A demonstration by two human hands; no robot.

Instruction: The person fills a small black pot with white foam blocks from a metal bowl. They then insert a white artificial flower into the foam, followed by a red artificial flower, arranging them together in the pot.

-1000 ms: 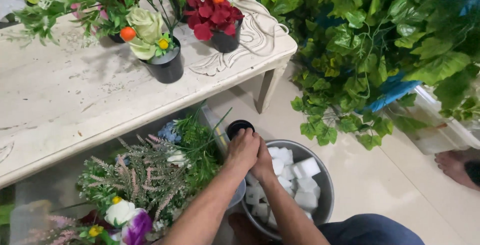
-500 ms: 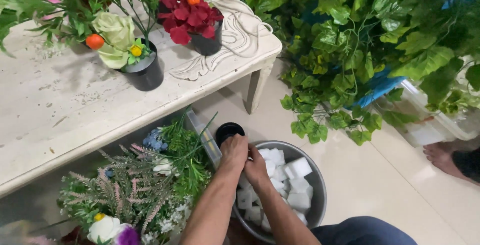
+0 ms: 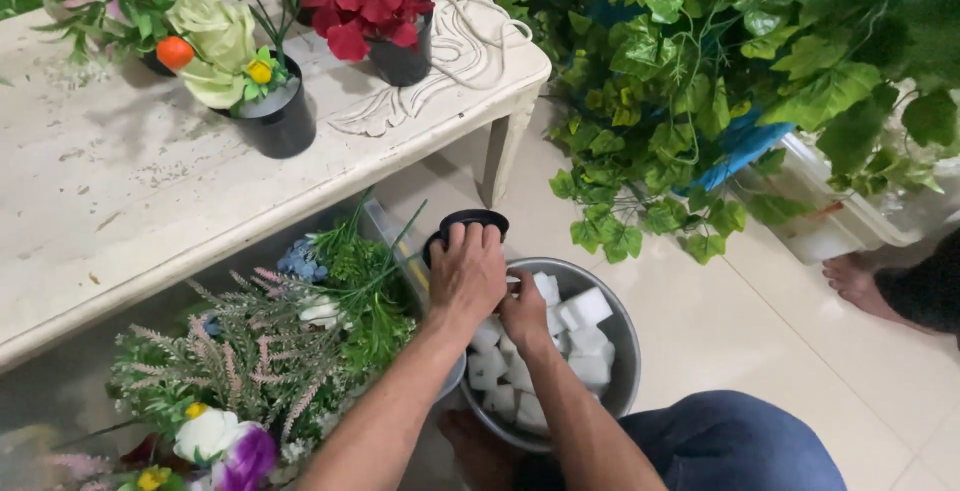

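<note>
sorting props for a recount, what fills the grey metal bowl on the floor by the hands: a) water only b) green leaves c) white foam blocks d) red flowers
c: the grey metal bowl holds white foam blocks, with the right hand reaching in among them while the left hand rests on the small black pot beside it.

Two potted arrangements (image 3: pixel 270 91), one grey bowl (image 3: pixel 625 351), two hands (image 3: pixel 467 276).
</note>
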